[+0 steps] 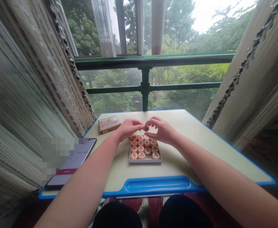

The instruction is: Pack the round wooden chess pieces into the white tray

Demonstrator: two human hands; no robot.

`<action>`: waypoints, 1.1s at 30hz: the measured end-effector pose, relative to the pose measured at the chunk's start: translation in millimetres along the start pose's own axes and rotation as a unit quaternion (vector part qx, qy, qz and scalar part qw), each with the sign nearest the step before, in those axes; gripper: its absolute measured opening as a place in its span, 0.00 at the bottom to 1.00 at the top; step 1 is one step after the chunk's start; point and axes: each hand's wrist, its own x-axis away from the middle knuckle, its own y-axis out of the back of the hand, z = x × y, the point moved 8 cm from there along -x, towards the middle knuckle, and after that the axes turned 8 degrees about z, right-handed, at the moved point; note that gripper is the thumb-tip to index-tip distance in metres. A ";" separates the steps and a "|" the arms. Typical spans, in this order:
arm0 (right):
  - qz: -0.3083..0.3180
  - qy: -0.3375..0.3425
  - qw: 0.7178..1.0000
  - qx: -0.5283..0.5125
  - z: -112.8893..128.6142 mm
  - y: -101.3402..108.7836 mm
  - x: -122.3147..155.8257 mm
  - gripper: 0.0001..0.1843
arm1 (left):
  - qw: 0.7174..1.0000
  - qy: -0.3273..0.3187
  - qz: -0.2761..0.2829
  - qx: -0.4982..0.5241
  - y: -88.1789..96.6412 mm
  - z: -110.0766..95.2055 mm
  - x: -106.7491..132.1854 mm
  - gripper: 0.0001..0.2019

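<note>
Above the far side of an open white box (pixel 145 161), a small round wooden Chinese chess piece (pixel 146 128) with a dark character is held up between my hands. My left hand (pixel 128 127) comes in from the left, its thumb and fingertips pinched at the piece's edge. From the right, my right hand (pixel 161 129) curls its fingers and thumb around the same piece. Rows of Chinese chess pieces (pixel 140 148) with red and black characters fill most of the box. One spot in the nearest row shows bare box floor. My hands partly hide the farthest row.
A box lid with printed characters (pixel 109 123) lies at the back left of the pale table (pixel 191 152). At the left edge rests a phone (pixel 69 167) with a lit screen. The table has a blue rim and front tray (pixel 158 186). Curtains and a railed window surround it.
</note>
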 end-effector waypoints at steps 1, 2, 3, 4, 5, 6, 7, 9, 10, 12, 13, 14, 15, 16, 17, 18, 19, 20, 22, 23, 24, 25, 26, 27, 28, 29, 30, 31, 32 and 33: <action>0.002 0.003 1.000 -0.001 0.6 -0.7 0.1 0.10 | 1.000 0.001 -0.004 0.001 0.7 1.2 -0.5 0.16; 0.003 0.006 1.000 -0.001 0.9 -1.7 0.2 0.10 | 1.000 0.002 -0.006 0.002 1.2 2.3 -1.1 0.15; 0.003 0.008 1.000 -0.002 1.0 -2.6 0.3 0.10 | 1.000 0.004 -0.006 0.001 1.5 3.5 -1.7 0.15; 0.003 0.009 1.000 -0.001 1.1 -3.4 0.4 0.10 | 1.000 0.005 -0.006 0.000 1.8 4.6 -2.4 0.14; 0.001 0.011 1.000 0.000 1.2 -3.9 0.4 0.09 | 1.000 0.006 -0.006 0.000 2.2 5.3 -2.9 0.14; 0.000 0.012 1.000 0.001 1.3 -4.0 0.4 0.09 | 1.000 0.005 -0.005 0.002 2.3 5.7 -3.4 0.14; -0.003 0.011 1.000 0.002 1.4 -3.4 0.3 0.09 | 1.000 0.002 -0.004 0.007 2.6 5.8 -3.6 0.15; -0.004 0.005 1.000 0.005 1.6 -0.8 0.2 0.08 | 1.000 -0.007 -0.003 0.022 2.7 4.7 -3.7 0.15; 0.004 -0.003 1.000 0.007 1.4 0.0 0.0 0.08 | 1.000 -0.013 -0.004 0.028 2.9 3.8 -3.6 0.14; 0.047 -0.029 0.998 0.009 0.4 -1.9 -0.3 0.09 | 0.999 -0.020 -0.009 0.036 3.7 2.8 -3.5 0.13; 0.081 -0.043 0.996 0.007 -0.1 -4.9 0.0 0.09 | 0.999 -0.021 -0.013 0.038 4.3 3.0 -3.5 0.13; 0.120 -0.057 0.991 0.005 -0.3 -9.0 0.9 0.10 | 0.999 -0.019 -0.015 0.039 4.8 3.7 -3.7 0.13; 0.158 -0.069 0.985 0.001 0.0 -13.4 2.3 0.10 | 0.999 -0.015 -0.017 0.040 5.2 4.8 -3.9 0.12; 0.193 -0.079 0.978 -0.005 0.8 -17.8 4.0 0.11 | 0.999 -0.010 -0.019 0.040 5.5 5.9 -4.1 0.12; 0.223 -0.087 0.971 -0.011 2.0 -21.9 5.9 0.11 | 0.999 -0.006 -0.019 0.039 5.7 6.8 -4.2 0.12; 0.246 -0.093 0.965 -0.019 3.4 -25.3 7.6 0.11 | 0.999 -0.003 -0.020 0.038 5.7 7.2 -4.2 0.12; 0.265 -0.097 0.959 -0.026 4.9 -28.2 9.0 0.12 | 0.999 -0.001 -0.020 0.036 5.4 7.0 -4.0 0.12; 0.279 -0.102 0.954 -0.033 6.3 -30.5 10.2 0.12 | 0.999 -0.001 -0.019 0.035 4.9 6.3 -3.6 0.12; 0.295 -0.108 0.949 -0.038 8.3 -33.3 11.9 0.13 | 0.999 -0.001 -0.016 0.032 3.1 4.4 -2.6 0.12; 0.300 -0.110 0.947 -0.037 8.8 -34.0 12.5 0.14 | 0.999 0.002 -0.015 0.029 2.2 3.7 -2.0 0.12; 0.305 -0.112 0.945 -0.035 8.9 -34.5 13.0 0.14 | 1.000 0.005 -0.015 0.025 1.3 3.3 -1.5 0.12; 0.309 -0.113 0.944 -0.032 9.0 -34.8 13.5 0.13 | 1.000 0.007 -0.015 0.020 0.6 3.0 -1.0 0.12; 0.312 -0.112 0.943 -0.031 9.2 -34.9 13.7 0.12 | 1.000 0.009 -0.015 0.016 0.1 2.7 -0.7 0.12; 0.315 -0.110 0.942 -0.032 9.7 -34.9 13.9 0.11 | 1.000 0.008 -0.014 0.013 -0.2 2.4 -0.6 0.12; 0.317 -0.106 0.942 -0.034 10.3 -34.7 13.9 0.10 | 1.000 0.006 -0.014 0.013 -0.3 2.1 -0.6 0.12; 0.318 -0.103 0.942 -0.035 10.9 -34.4 13.9 0.09 | 1.000 0.004 -0.013 0.013 -0.2 1.9 -0.7 0.12; 0.318 -0.100 0.942 -0.036 11.4 -34.1 13.8 0.09 | 1.000 0.003 -0.013 0.013 0.1 1.9 -0.8 0.12; 0.319 -0.098 0.942 -0.036 11.7 -33.9 13.7 0.09 | 1.000 0.003 -0.014 0.012 0.5 1.9 -1.0 0.11; 0.318 -0.099 0.942 -0.036 11.5 -33.8 13.6 0.09 | 1.000 0.003 -0.014 0.010 0.8 1.8 -1.1 0.11; 0.317 -0.101 0.942 -0.037 11.2 -33.6 13.5 0.10 | 1.000 0.002 -0.014 0.006 1.1 1.3 -1.2 0.11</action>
